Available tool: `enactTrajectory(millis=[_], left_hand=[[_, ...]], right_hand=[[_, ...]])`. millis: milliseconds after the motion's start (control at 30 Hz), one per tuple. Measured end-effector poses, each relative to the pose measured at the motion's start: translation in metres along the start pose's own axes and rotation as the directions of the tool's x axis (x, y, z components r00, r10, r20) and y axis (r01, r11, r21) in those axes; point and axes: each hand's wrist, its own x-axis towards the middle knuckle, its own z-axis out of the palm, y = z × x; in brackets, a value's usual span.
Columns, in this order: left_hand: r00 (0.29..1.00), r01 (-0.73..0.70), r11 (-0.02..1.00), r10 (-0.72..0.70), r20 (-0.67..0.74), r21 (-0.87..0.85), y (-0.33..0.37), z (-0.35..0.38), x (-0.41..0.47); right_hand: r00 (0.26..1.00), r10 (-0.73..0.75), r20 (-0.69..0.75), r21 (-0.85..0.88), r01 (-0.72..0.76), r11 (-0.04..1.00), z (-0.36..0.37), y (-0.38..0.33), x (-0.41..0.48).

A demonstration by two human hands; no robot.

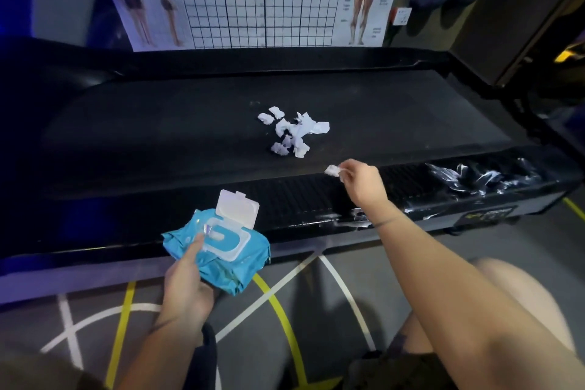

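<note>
Pile: torn white paper bits (292,131)
R hand (361,182): nearer pile, fingers pinch small white scrap (332,170)
L hand (186,282): farther, grips blue plastic wipes pack (228,266)

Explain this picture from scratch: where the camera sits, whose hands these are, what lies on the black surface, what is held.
One picture, from a camera worn on a person's head, looking down at their own bare hands. The left hand holds a blue wipes pack, its lid flipped open. The right hand pinches a small white scrap. Ahead lies a black belt, seemingly a treadmill's, bearing torn white scraps; crumpled clear plastic rests on its near edge, at the right.
</note>
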Motion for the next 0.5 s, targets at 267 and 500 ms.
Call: enactTrajectory(millis=[267, 500], left_hand=[[0.998, -0.055, 0.998, 0.057, 0.042, -0.028, 0.001, 0.014, -0.007], [0.999, -0.036, 0.994, 0.038, 0.016, -0.102, 0.005, 0.017, -0.003]], right_hand=[[0.931, -0.107, 0.348, -0.208, 0.188, 0.96, 0.009, -0.006, -0.005], [0.92, -0.1, 0.378, -0.262, 0.21, 0.942, -0.009, 0.0, -0.021]])
